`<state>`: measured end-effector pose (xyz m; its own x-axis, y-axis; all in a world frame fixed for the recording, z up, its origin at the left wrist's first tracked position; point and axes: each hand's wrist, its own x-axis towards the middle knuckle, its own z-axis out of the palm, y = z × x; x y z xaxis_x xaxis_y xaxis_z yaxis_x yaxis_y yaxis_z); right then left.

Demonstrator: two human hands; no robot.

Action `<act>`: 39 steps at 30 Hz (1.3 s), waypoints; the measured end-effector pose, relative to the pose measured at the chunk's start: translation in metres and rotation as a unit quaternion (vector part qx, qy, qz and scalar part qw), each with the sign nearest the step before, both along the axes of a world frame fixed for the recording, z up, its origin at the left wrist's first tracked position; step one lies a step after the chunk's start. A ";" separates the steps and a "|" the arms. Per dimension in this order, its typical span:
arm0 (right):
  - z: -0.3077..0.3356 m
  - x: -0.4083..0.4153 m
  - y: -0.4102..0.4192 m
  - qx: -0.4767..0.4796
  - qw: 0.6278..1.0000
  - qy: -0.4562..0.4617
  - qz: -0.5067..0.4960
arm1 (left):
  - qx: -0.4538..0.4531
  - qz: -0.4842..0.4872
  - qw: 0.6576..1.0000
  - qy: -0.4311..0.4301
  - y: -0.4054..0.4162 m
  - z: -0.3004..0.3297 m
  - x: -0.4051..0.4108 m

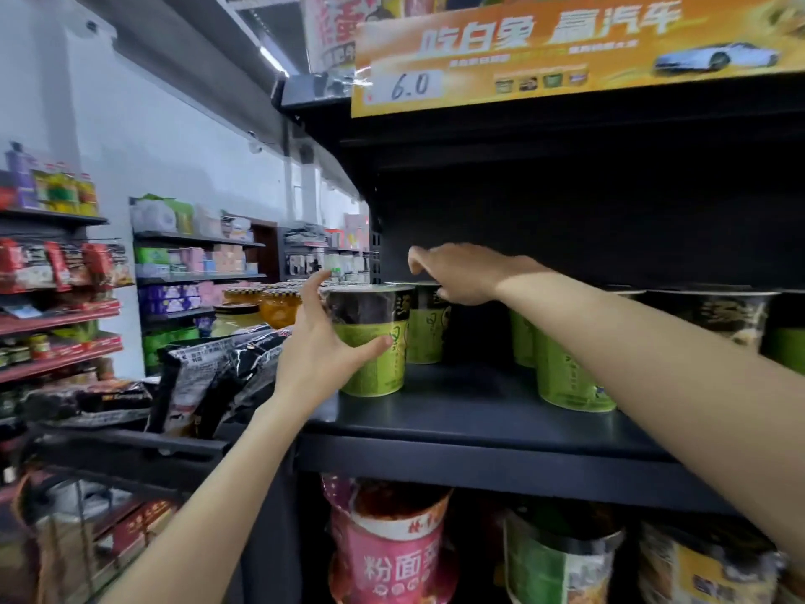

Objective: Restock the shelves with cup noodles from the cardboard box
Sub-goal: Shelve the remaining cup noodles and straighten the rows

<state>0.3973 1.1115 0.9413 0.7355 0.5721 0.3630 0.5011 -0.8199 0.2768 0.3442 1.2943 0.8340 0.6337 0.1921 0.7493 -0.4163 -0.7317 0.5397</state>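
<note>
Green-and-black front cup noodle (373, 340) stands upright at the left end of the black shelf (470, 411), centre of frame. Left hand (320, 342) is at its left side, thumb lying across the green lower wall, fingers spread and pointing up past the rim; the grip is loose and apart, not wrapped round the cup. Just behind and right of it, a second cup (424, 324) of the same print, upright, touching or nearly touching the first; cannot tell which. Right hand (457, 272) sits over this cup's lid, palm down, fingers bent at the rim and lid; whether this grip clamps the cup or only rests on it cannot be told.

Further right on the same shelf, another green cup (566, 372) near the front edge, partly hidden by the right forearm, more cups (718, 316) in the dark behind. Shelf back is dark and unlit.

Orange promo banner (566, 50) with a handwritten 6.0 price tag (407, 85) hangs along the shelf above, top of frame. Lower shelf, bottom of frame: pink bowl (392, 555) and other noodle tubs. Left of frame: black snack bags (218, 377), jars with orange contents (279, 305), store aisles with packaged goods, white wall.

Both forearms bare, reaching up from the bottom corners, right arm crossing in front of the cups.
</note>
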 end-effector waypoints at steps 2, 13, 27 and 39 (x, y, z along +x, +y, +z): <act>-0.001 0.018 0.004 -0.024 0.998 0.036 -0.037 | -0.012 -0.007 1.000 -0.012 0.004 -0.005 0.002; 0.002 0.041 0.002 -0.061 0.996 -0.033 -0.061 | 0.012 -0.003 1.000 -0.010 0.004 -0.011 0.009; 0.003 0.034 -0.008 -0.090 0.992 -0.017 -0.088 | 0.043 -0.018 0.999 0.027 -0.010 0.000 0.003; -0.004 0.019 -0.008 -0.113 0.981 -0.022 -0.154 | 0.044 -0.027 0.998 0.026 -0.015 0.000 0.003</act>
